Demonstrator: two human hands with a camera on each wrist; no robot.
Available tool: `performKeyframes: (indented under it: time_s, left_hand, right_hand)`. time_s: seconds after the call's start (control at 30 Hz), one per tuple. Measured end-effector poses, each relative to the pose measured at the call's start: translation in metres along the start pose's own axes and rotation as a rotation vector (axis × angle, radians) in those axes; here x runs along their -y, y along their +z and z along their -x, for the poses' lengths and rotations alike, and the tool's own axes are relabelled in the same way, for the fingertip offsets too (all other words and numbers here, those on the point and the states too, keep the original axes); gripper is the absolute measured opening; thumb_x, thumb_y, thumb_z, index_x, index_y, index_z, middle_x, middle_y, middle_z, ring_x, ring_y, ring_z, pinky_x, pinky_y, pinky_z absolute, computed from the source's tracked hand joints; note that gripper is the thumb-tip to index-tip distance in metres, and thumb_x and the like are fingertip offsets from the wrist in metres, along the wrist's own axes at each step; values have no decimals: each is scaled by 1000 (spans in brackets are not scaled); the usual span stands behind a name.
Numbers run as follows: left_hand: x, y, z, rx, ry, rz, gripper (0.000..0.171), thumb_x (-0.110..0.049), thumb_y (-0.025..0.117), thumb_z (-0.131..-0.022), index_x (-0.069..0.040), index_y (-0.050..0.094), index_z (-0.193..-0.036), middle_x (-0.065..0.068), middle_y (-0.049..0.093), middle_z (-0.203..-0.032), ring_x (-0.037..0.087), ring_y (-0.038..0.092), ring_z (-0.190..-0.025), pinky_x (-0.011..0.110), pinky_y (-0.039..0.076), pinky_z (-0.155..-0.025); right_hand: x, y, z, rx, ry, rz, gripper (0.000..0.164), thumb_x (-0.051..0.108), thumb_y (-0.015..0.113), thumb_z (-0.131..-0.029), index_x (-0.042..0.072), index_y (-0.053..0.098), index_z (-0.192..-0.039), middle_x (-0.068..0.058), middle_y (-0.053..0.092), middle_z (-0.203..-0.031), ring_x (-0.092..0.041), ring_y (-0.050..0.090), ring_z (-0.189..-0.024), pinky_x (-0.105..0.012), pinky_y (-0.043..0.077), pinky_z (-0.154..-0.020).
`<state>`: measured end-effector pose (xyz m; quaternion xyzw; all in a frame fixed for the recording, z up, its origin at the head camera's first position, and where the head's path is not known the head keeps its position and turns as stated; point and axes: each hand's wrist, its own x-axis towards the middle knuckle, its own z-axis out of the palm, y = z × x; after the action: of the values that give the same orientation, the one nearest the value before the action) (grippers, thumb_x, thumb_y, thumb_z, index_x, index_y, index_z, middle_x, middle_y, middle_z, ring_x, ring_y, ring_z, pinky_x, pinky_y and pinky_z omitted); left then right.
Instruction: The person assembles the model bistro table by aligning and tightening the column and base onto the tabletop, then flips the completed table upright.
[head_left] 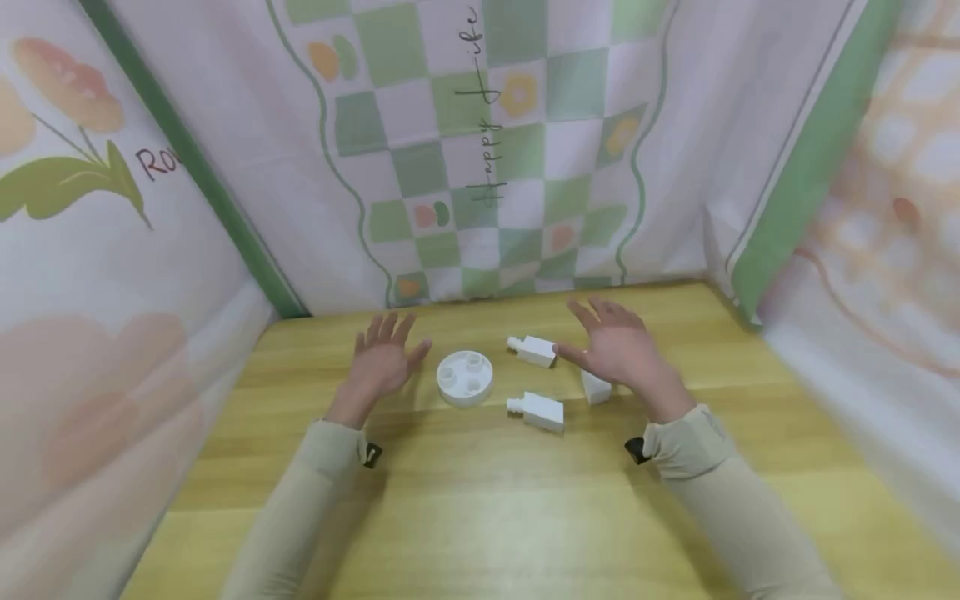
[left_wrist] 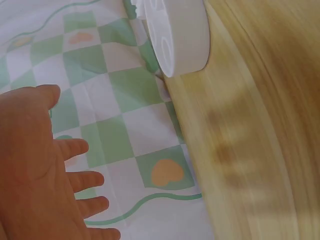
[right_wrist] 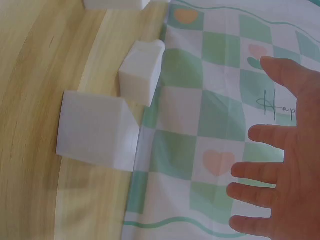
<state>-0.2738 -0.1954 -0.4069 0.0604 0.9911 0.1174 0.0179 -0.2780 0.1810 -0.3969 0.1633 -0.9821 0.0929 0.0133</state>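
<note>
A round white disc [head_left: 465, 398] with three raised sockets lies on the table between the hands; its side [left_wrist: 190, 40] shows in the left wrist view. To its right are two white rectangular blocks with ridged narrow ends, a far one [head_left: 537, 351] and a near one [head_left: 543, 412]. A third white block [head_left: 597, 389] is partly hidden by my right hand [head_left: 626, 354], which hovers above it with fingers spread, holding nothing. My left hand [head_left: 380, 364] hovers left of the disc, fingers apart and nothing in it. The right wrist view shows a large white block face [right_wrist: 92, 130] below the palm.
The wooden table [head_left: 480, 508] meets a checkered cloth [head_left: 491, 150] hanging at the back. Printed cloth walls stand on the left [head_left: 82, 333] and right [head_left: 885, 275]. Each wrist wears a black strap.
</note>
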Motion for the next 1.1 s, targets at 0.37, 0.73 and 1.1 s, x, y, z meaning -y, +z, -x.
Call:
performKeyframes:
  time_s: [0.37, 0.73, 1.1]
  left_hand:
    - [14, 1, 1, 11, 58, -6, 65, -55, 30, -105, -21, 20, -160, 17, 16, -167, 42, 7, -155, 65, 10, -123]
    - [7, 15, -2, -21, 106, 37, 60, -46, 36, -106, -20, 24, -159, 18, 21, -165, 43, 16, -153, 64, 18, -122]
    - [7, 17, 0, -8, 116, 20, 58, -45, 36, -107, -19, 27, -158, 20, 26, -163, 43, 19, -152, 64, 28, -118]
  right_hand:
    - [23, 12, 5, -45, -33, -60, 83, 68, 46, -95, 15, 31, -157, -23, 45, -152, -48, 41, -138, -65, 35, -111]
    - [23, -4, 7, -47, -70, -29, 74, 59, 53, -95, 12, 42, -151, -23, 55, -143, -47, 52, -128, -64, 44, -101]
    - [27, -1, 12, -9, -89, -51, 68, 52, 55, -97, 11, 45, -149, -20, 63, -134, -42, 59, -123, -59, 51, -96]
